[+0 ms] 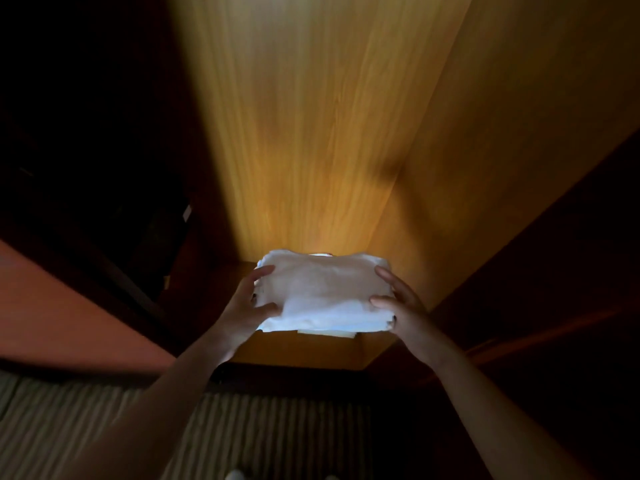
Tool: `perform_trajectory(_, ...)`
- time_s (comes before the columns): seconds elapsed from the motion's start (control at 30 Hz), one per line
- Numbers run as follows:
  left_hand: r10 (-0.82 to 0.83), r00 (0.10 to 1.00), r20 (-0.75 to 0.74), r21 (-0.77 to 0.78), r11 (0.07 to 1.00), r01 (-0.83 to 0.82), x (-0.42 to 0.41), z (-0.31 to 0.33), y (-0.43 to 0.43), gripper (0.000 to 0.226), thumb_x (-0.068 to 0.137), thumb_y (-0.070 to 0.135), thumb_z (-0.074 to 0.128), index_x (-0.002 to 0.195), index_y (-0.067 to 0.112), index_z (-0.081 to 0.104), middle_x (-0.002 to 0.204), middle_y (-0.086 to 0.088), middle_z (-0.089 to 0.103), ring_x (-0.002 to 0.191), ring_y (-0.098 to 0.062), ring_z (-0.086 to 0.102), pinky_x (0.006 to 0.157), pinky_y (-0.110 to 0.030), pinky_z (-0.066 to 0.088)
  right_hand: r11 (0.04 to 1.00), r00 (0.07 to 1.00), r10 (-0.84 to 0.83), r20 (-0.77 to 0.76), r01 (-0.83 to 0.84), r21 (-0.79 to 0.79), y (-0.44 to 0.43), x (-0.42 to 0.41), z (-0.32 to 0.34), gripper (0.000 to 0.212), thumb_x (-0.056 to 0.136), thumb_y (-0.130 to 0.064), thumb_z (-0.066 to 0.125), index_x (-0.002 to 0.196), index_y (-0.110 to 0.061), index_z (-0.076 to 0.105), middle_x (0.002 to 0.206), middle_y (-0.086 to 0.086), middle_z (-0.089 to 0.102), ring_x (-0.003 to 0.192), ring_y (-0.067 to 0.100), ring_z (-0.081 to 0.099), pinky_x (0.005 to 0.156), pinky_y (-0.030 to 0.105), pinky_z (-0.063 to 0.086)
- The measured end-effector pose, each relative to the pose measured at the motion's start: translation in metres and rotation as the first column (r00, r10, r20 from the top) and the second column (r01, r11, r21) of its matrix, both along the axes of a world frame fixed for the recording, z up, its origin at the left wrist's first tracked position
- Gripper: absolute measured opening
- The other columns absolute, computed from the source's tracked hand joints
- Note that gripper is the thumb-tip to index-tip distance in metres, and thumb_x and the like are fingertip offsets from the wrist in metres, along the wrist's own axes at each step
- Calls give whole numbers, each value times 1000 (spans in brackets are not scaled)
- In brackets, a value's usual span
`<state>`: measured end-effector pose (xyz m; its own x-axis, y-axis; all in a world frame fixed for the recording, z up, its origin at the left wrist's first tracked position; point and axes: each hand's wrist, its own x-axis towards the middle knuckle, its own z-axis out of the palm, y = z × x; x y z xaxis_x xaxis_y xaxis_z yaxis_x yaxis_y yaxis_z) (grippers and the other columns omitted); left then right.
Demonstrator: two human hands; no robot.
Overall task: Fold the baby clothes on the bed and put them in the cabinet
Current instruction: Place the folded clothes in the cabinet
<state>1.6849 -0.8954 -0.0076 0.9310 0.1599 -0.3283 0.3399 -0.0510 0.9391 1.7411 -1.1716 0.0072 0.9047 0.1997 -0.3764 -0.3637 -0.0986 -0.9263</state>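
Dim cabinet (pixel 311 116); L hand (pixel 242 317), R hand (pixel 401 306) curled round folded clothes (pixel 322 292), lower layers unclear.

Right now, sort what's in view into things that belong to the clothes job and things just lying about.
Job in hand: stack of folded white clothes, gripped at its sides by the left hand and right hand; wooden cabinet, open in front.
Lying about: striped floor covering below; reddish panel at the left.
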Motion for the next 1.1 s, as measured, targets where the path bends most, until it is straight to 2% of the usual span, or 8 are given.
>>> perform_trajectory(0.1, 10, 1000, -11, 7, 1000, -10, 11, -71, 1, 70, 78, -7, 67, 128, 38, 50, 118, 7, 48, 100, -9, 55, 70, -17, 47, 1000, 1000, -17, 7, 17, -25, 2, 8, -73, 55, 89, 3, 55, 136, -25, 53, 126, -21, 55, 95, -13, 58, 69, 18, 44)
perform_trajectory(0.23, 3, 1000, -21, 19, 1000, -2, 25, -182, 1, 70, 78, -6, 67, 125, 42, 50, 116, 12, 46, 100, -7, 52, 71, -18, 46, 998, 998, -51, 49, 52, -27, 6, 16, -194, 52, 86, -2, 60, 130, -32, 59, 144, -13, 46, 124, 8, 49, 85, 30, 42)
perform_trajectory(0.43, -14, 1000, 0, 20, 1000, 14, 46, -353, -4, 69, 77, -8, 66, 125, 39, 50, 114, 14, 45, 100, -6, 52, 71, -20, 47, 992, 991, -123, 60, 124, -7, 6, 27, -360, 53, 86, -3, 63, 129, -34, 59, 147, -9, 44, 131, 14, 44, 91, 34, 41)
perform_trajectory(0.6, -86, 996, 33, 39, 996, 84, 61, -474, -6, 68, 79, -6, 68, 130, 36, 49, 128, 7, 41, 114, -17, 49, 76, -21, 47, 988, 988, -154, 11, 153, 12, 0, 38, -477, 51, 84, -14, 66, 124, -45, 60, 149, -16, 36, 135, 13, 37, 91, 37, 44)
perform_trajectory(0.7, -127, 991, 33, 62, 990, 124, 68, -520, -7, 68, 80, -7, 68, 134, 31, 48, 132, 3, 39, 116, -20, 47, 73, -17, 47, 983, 986, -169, 15, 167, 72, -2, 42, -533, 50, 71, -21, 75, 114, -47, 65, 147, -8, 45, 128, 17, 49, 99, 41, 48)
perform_trajectory(0.83, -186, 982, 28, 73, 980, 184, 70, -554, -7, 69, 82, -5, 69, 138, 26, 45, 132, 2, 40, 106, -11, 52, 69, -14, 47, 965, 971, -238, 5, 236, 115, -6, 40, -576, 53, 75, -3, 70, 118, -34, 63, 140, 1, 53, 117, 19, 58, 79, 28, 50)
perform_trajectory(1.03, -223, 975, -27, 71, 972, 224, 72, -601, -14, 67, 79, -2, 74, 134, 27, 48, 134, -1, 41, 99, -7, 52, 66, -6, 46, 964, 967, -253, -40, 255, 81, -18, 43, -624, 53, 82, 2, 62, 123, -31, 62, 134, 2, 55, 112, 20, 60, 83, 30, 52)
perform_trajectory(1.1, -224, 974, -35, 59, 972, 226, 78, -616, -15, 67, 77, 0, 76, 131, 31, 49, 136, -2, 40, 106, -13, 52, 71, -9, 46, 963, 965, -260, -40, 262, 56, -21, 47, -640, 52, 82, 0, 62, 124, -32, 62, 136, 2, 52, 115, 22, 57, 93, 36, 51)
